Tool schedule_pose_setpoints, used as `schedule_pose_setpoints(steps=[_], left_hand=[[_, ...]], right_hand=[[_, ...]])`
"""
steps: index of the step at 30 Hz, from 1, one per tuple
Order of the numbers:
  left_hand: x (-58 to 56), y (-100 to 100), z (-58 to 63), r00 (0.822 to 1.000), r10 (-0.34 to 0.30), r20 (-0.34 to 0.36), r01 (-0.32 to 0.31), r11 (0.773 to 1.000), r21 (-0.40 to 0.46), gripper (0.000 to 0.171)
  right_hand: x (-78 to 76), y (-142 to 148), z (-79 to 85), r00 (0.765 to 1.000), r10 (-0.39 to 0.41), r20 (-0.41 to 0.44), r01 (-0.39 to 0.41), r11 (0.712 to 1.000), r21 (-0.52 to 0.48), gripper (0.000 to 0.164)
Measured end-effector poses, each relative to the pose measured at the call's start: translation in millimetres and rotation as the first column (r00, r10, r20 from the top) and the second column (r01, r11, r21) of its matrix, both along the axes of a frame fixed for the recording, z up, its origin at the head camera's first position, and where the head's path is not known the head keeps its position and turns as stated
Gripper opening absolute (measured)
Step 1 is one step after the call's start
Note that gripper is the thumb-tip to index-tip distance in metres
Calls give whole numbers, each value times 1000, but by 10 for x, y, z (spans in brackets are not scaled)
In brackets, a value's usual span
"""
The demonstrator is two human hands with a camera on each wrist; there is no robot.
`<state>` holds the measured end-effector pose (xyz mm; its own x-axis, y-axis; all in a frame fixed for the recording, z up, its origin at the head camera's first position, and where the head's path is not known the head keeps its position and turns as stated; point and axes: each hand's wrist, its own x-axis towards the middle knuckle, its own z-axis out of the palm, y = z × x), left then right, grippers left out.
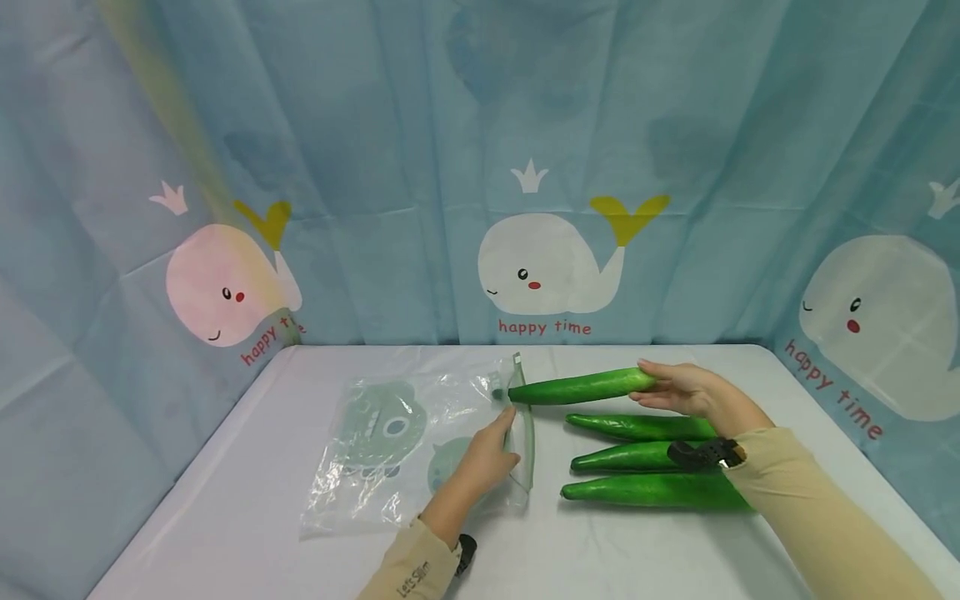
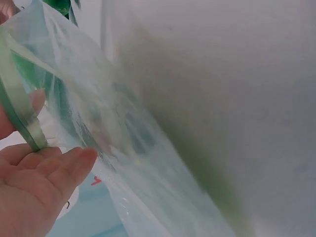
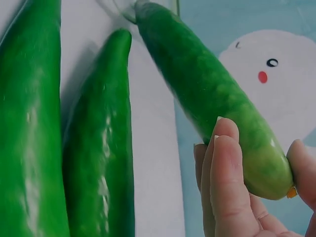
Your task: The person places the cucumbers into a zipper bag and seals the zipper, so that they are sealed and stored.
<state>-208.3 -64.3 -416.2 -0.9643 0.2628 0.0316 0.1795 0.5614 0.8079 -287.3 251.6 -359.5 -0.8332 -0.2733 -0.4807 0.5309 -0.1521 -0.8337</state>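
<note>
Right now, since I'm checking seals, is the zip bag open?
Open: the left wrist view shows the zip bag gaping beside its green strip.

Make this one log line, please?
right hand: holds cucumber, tip at bag mouth | left hand: touches bag | three cucumbers: on table
</note>
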Motion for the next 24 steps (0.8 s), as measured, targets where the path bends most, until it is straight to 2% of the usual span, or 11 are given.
schedule_pose_setpoints(steps=[9, 16, 24], left_hand=[[2, -30, 6, 1000, 4, 12, -4, 1000, 31, 71], [-25, -71, 14, 1000, 3, 8, -4, 999, 50, 72], [-39, -96, 9, 1000, -13, 4, 12, 998, 54, 72]], right_hand=[[-39, -96, -110, 999, -3, 50, 9, 993, -115, 75], [-90, -167, -173, 996, -3, 87, 19, 982, -186, 24], [-106, -250, -193, 992, -1, 127, 35, 962, -272, 20]])
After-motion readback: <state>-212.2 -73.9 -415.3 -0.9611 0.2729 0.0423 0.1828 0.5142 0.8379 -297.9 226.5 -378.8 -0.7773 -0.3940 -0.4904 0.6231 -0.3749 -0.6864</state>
